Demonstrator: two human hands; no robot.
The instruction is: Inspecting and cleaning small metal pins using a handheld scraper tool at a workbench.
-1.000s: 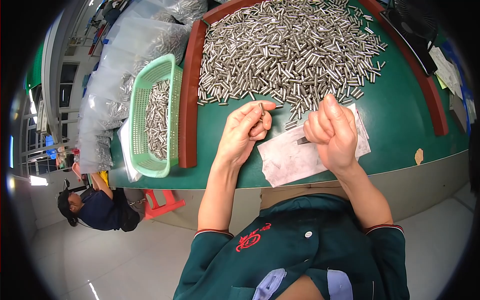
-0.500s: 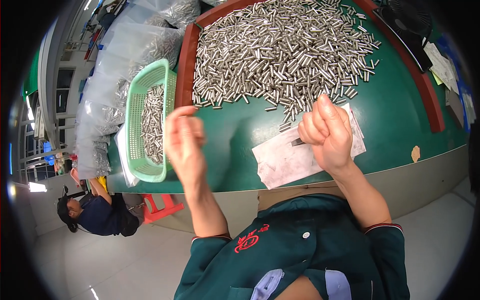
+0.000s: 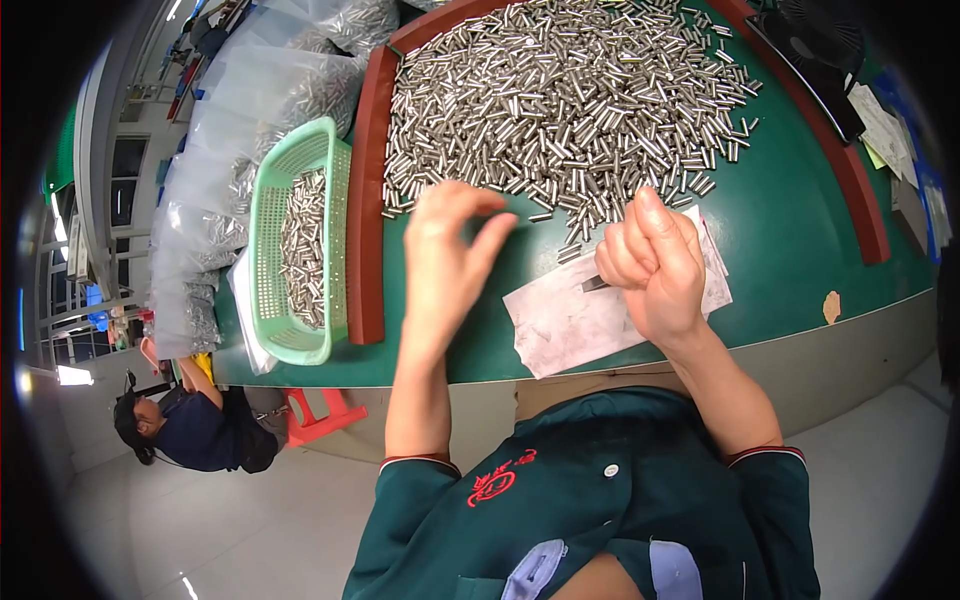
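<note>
A large pile of small shiny metal pins (image 3: 560, 100) is spread over the green tabletop (image 3: 790, 230). My left hand (image 3: 445, 250) is over the table just short of the pile's near left edge, thumb and fingers apart, and nothing shows between them. Closer to the pile's near right side, my right hand (image 3: 655, 262) is closed with the thumb on top; what it holds, if anything, is hidden. Under it lies a smudged white paper sheet (image 3: 570, 318). A short dark piece (image 3: 594, 284) shows beside its fingers; I cannot tell whether the hand grips it.
A green plastic basket (image 3: 262, 250) of pins stands left, outside the red-brown rail (image 3: 366, 250). Clear bags (image 3: 215, 170) of metal parts line the far left. Another rail (image 3: 868, 215) and a black fan (image 3: 815, 45) are right. A person (image 3: 195, 430) sits at left.
My left hand has moved right and away from me, from the left rail beside the basket toward the pile, and its fingers have spread. The right hand stays in place.
</note>
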